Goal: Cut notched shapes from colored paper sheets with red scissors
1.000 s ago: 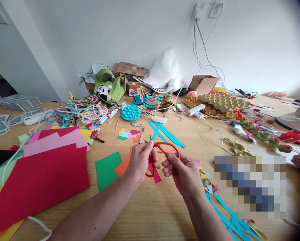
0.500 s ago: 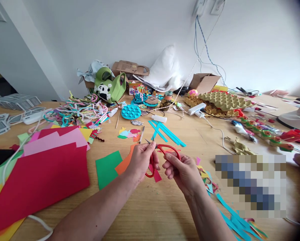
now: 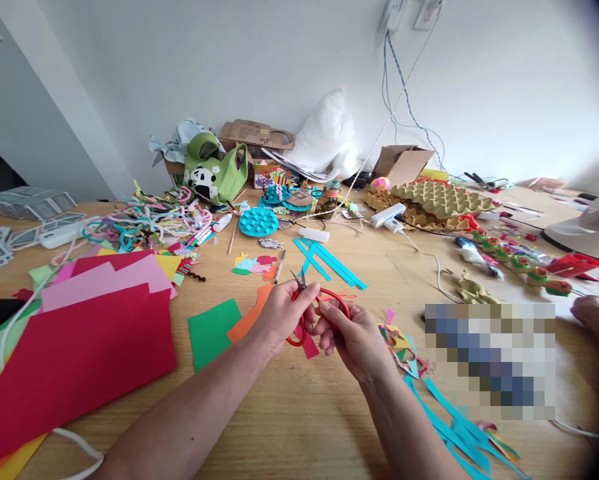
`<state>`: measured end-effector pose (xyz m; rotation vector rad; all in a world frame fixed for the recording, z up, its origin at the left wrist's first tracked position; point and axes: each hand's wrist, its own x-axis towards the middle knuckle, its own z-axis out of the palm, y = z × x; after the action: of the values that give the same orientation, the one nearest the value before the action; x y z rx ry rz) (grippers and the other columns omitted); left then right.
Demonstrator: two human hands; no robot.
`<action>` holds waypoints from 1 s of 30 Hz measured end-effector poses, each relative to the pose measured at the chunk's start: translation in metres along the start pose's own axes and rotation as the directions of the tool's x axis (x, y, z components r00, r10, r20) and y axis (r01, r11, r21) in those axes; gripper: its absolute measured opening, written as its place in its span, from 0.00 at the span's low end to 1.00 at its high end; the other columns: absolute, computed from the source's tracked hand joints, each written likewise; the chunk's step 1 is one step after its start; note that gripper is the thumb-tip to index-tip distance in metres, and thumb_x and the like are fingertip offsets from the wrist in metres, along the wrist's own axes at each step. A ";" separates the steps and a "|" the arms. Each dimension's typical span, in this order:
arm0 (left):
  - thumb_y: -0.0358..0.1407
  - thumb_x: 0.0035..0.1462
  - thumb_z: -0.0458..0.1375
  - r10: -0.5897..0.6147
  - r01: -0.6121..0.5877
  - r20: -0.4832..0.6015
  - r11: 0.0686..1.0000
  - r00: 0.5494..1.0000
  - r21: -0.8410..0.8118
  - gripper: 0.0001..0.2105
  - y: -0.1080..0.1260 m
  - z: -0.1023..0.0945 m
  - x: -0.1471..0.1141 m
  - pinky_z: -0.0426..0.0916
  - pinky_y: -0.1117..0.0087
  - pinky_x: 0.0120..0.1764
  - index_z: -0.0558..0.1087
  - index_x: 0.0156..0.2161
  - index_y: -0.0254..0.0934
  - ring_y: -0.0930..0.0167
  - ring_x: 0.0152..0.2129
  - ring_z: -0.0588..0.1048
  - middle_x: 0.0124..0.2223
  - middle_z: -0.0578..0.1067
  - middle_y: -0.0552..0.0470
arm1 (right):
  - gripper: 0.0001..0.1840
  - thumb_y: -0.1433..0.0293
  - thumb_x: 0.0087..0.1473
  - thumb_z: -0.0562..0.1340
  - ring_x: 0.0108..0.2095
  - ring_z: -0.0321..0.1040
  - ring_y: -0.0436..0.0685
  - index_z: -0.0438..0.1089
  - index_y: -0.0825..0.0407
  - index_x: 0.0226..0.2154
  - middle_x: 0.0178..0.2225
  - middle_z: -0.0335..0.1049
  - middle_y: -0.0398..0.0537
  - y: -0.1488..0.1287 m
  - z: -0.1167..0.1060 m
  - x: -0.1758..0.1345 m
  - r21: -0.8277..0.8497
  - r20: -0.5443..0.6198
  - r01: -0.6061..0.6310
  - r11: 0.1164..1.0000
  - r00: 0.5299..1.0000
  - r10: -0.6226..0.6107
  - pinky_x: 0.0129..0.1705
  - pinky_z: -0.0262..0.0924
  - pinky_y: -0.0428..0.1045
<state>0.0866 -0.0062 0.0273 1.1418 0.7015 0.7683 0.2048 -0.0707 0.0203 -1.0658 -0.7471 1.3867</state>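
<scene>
We held a pair of red-handled scissors [image 3: 333,294] in front of us, above the middle of the wooden table [image 3: 299,413], with the blade tips pointing away and parted a little. Our left hand [image 3: 287,303] was closed on the scissors near the joint, its thumb on top, while our right hand [image 3: 357,333] gripped one handle loop between thumb and fingers. Below the hands we saw a small red paper piece [image 3: 308,345] lying on the wood. Green paper [image 3: 212,333] and orange paper [image 3: 247,319] lay just beside our left forearm, and farther left a big red sheet [image 3: 94,360] covered part of a coloured paper stack. Beyond the hands were blue strips [image 3: 337,263], a pen [image 3: 280,267] and a small group of paper fish [image 3: 252,265]. Paper scraps [image 3: 404,350] and more blue strips lay near our right forearm. At the far right edge we could see another person's hand [image 3: 594,320], partly in shadow; what it gripped, we could not tell.
</scene>
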 end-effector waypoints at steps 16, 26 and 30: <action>0.42 0.57 0.50 0.042 -0.049 0.052 0.988 0.998 0.143 0.11 -0.002 0.003 -0.003 0.64 0.73 0.20 0.60 0.28 0.37 0.74 0.13 0.69 0.18 0.69 0.57 | 0.18 0.57 0.57 0.54 0.12 0.60 0.48 0.58 0.51 0.23 0.15 0.62 0.37 0.009 0.001 0.002 -0.284 -0.085 0.202 0.937 0.968 -0.235 0.14 0.58 0.44; 0.40 0.55 0.52 0.104 -0.098 -0.091 0.993 0.990 0.070 0.10 -0.001 0.002 0.001 0.62 0.76 0.19 0.61 0.27 0.36 0.77 0.12 0.66 0.17 0.67 0.58 | 0.18 0.56 0.59 0.50 0.11 0.58 0.47 0.57 0.51 0.25 0.13 0.59 0.36 0.014 0.009 0.000 -0.202 -0.055 0.187 0.961 0.978 -0.202 0.13 0.53 0.42; 0.40 0.54 0.53 0.151 -0.141 -0.141 0.987 0.978 0.079 0.11 -0.001 -0.001 0.004 0.62 0.76 0.18 0.61 0.27 0.36 0.77 0.12 0.66 0.17 0.67 0.58 | 0.15 0.57 0.58 0.52 0.13 0.58 0.46 0.60 0.52 0.35 0.16 0.62 0.36 0.016 0.014 0.000 -0.190 -0.060 0.221 0.957 0.970 -0.236 0.15 0.52 0.42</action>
<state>0.0879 -0.0029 0.0258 1.2179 0.7778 0.9662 0.1856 -0.0704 0.0111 -1.1323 -0.9200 1.0867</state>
